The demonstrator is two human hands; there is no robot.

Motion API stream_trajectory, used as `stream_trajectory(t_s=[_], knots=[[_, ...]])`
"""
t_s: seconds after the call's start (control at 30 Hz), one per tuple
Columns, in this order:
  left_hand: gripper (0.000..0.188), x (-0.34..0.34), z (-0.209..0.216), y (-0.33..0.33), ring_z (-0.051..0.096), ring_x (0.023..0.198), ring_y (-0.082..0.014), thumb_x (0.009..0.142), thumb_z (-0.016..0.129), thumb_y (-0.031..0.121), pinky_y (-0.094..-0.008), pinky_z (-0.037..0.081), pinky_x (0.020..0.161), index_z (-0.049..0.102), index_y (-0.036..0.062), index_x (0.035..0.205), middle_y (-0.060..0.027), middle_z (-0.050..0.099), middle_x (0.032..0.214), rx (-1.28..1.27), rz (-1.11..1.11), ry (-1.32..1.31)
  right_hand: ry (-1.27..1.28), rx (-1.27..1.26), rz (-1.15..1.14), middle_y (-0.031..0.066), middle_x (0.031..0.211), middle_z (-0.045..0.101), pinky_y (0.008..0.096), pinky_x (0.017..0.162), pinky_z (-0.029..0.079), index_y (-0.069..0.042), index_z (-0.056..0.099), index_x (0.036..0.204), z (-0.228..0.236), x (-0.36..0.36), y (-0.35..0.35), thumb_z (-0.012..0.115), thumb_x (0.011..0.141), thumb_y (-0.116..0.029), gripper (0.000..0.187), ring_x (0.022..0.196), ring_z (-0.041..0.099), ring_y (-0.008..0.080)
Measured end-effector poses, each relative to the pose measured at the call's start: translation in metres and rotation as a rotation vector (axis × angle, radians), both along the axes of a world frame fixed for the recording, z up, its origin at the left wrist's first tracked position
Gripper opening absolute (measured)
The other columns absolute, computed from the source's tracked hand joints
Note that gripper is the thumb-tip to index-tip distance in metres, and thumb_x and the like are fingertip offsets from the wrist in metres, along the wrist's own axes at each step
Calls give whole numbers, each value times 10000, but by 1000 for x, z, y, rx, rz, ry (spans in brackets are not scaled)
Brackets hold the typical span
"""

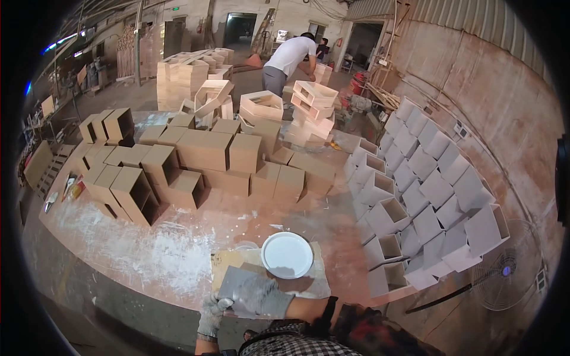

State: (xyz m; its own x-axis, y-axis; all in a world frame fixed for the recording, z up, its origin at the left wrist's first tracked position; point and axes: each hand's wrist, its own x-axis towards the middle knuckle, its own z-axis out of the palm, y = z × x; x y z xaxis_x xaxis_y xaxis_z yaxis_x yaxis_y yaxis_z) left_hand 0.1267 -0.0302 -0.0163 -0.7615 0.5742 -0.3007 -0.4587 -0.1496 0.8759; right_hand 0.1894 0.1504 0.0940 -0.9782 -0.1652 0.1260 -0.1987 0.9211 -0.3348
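Observation:
At the near edge of the table, my left hand (210, 315), in a pale knit glove, is closed on the lower left edge of a grey box (238, 276). Across the box's upper face lies my gloved right hand (264, 298), its forearm coming in from the right. Its fingers are smeared and blend with the grey surface, so whatever they may hold is hidden. Just beyond the right hand stands a round white tub (287, 254) with a pale content, on a sheet of cardboard (228, 260).
Brown open-ended boxes (205, 149) stand in stacks across the table. To the right rises a slanting stack of grey boxes (436, 187), with a fan (504, 273) nearby. A person in a white shirt (291, 54) bends over beyond bare wooden boxes (261, 105). White smears mark the tabletop (160, 252).

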Motion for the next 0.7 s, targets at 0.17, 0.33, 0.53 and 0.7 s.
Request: stream_trajectory(t_s=[0.17,0.33,0.53,0.7], knots=[[194,0,8,6,593,676,-123,735,740,138,-255,507,616,607,38,834,-39,623,727,33,-63,26,-105,82,-216,160,872,662,455,738,501,-81,667,884,-45,-34,60,528,791,-247,236,800,647,335],[293,-2,3,-13,579,721,-116,743,729,232,-277,481,671,667,1,912,-47,653,796,-156,-86,139,80,53,-350,135,906,650,458,766,496,-119,667,909,-70,-38,85,506,812,-257,233,850,635,319],[331,1,16,-4,573,702,-127,757,714,343,-279,479,669,659,52,905,-53,616,744,-401,-212,254,315,5,-68,108,899,639,440,740,484,-132,658,919,-35,-4,45,530,805,-233,199,816,617,293],[387,0,2,-7,560,671,-108,710,776,356,-253,479,588,603,65,897,-17,564,698,-88,-149,32,283,243,251,79,768,607,391,665,488,-88,618,881,-1,-1,-12,537,779,-144,142,731,601,241]])
